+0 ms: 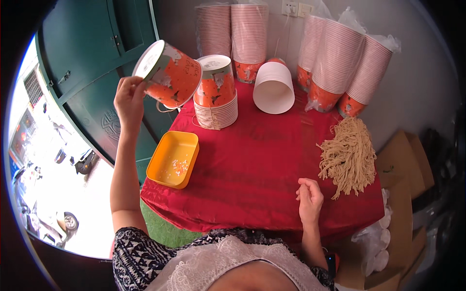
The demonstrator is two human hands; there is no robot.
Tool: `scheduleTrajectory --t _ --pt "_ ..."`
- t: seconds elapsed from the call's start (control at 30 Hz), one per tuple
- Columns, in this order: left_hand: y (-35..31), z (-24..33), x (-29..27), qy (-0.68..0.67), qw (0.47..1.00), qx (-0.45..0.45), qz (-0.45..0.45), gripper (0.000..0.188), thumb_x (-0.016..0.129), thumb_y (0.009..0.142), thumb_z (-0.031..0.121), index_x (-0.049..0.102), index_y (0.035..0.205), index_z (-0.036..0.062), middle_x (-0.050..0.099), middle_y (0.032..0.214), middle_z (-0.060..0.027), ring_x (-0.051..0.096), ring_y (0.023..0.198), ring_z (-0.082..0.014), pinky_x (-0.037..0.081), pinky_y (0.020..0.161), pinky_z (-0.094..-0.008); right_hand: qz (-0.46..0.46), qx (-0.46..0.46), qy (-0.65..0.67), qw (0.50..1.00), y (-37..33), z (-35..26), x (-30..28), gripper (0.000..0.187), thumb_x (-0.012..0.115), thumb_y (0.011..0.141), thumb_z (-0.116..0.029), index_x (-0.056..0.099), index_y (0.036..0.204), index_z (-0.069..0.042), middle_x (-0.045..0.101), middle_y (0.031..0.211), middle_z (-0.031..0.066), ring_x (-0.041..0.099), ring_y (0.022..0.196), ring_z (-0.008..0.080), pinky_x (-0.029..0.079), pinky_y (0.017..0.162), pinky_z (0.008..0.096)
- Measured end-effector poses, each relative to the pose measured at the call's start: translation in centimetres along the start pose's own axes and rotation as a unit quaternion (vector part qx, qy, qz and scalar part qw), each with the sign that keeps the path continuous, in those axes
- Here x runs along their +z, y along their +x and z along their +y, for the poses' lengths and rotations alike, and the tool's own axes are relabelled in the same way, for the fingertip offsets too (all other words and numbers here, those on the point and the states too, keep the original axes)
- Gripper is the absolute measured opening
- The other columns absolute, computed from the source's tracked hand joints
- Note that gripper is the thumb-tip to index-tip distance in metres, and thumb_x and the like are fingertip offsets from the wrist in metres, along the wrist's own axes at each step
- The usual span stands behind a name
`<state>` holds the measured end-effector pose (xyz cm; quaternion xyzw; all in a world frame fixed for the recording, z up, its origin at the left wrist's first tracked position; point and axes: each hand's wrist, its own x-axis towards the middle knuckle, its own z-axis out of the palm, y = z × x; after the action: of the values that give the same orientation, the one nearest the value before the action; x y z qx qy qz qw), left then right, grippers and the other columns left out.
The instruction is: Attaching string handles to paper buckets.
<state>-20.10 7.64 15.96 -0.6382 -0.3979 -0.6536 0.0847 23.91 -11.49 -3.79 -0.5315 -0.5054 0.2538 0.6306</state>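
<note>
High at the left, my left hand point(130, 99) grips the rim of an orange paper bucket point(174, 75), printed with dark and white figures. The bucket is tilted, its white base facing up and left, and a loop of cord hangs below it. Beside it, upside-down orange buckets point(216, 89) stand nested in a stack, with cord around the white rims. My right hand point(309, 196) hovers over the right front of the red tablecloth, fingers curled together; whether anything is inside them is hidden. A bundle of tan cords point(347, 157) lies just beyond it.
A yellow tray point(154, 169) holding small white and orange bits sits at the table's left. An overturned white-lined bucket point(274, 89) lies at the back. Tall plastic-wrapped bucket stacks point(335, 60) line the wall. Cardboard boxes point(395, 167) stand right of the red-covered table point(242, 169).
</note>
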Motion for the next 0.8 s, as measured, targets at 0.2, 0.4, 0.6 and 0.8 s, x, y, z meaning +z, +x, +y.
scheduleTrajectory --t 0.2,0.4,0.6,0.8 --pt "3.5 -0.8 4.4 -0.026 0.999 0.007 -0.044 0.010 0.069 0.087 0.002 0.066 0.096 -0.0014 0.060 0.089 -0.0051 0.063 0.073 -0.0110 0.050 0.068 -0.0245 0.007 0.022 -0.019 1.000 -0.7 0.9 0.2 0.013 0.058 0.097 -0.004 0.068 0.100 0.003 0.065 0.096 0.0064 0.060 0.069 0.0104 0.050 0.059 0.0230" --pt "5.1 -0.2 8.2 0.021 0.996 0.041 -0.081 0.011 0.069 0.085 0.004 0.067 0.096 0.0004 0.063 0.091 -0.0096 0.067 0.077 -0.0199 0.053 0.073 -0.0299 -0.004 0.019 -0.041 0.999 -0.8 0.8 0.2 0.013 0.058 0.096 -0.004 0.068 0.098 0.004 0.067 0.094 0.0080 0.060 0.069 0.0119 0.051 0.061 0.0248" --pt "6.1 -0.3 10.5 0.043 0.990 0.048 -0.125 0.012 0.070 0.085 0.006 0.069 0.096 0.0015 0.063 0.091 -0.0101 0.066 0.078 -0.0222 0.053 0.074 -0.0320 -0.019 0.008 -0.051 0.998 -0.7 0.7 0.3 0.015 0.054 0.096 -0.002 0.067 0.095 0.004 0.064 0.094 0.0057 0.057 0.069 0.0082 0.047 0.058 0.0217" --pt "6.8 -0.7 12.1 0.057 0.979 0.052 -0.186 0.012 0.070 0.086 0.006 0.069 0.097 0.0021 0.063 0.093 -0.0091 0.066 0.081 -0.0199 0.053 0.075 -0.0309 -0.023 0.011 -0.063 0.998 -0.7 0.5 0.2 0.013 0.056 0.094 -0.002 0.068 0.095 0.005 0.066 0.093 0.0075 0.059 0.070 0.0108 0.049 0.060 0.0241"
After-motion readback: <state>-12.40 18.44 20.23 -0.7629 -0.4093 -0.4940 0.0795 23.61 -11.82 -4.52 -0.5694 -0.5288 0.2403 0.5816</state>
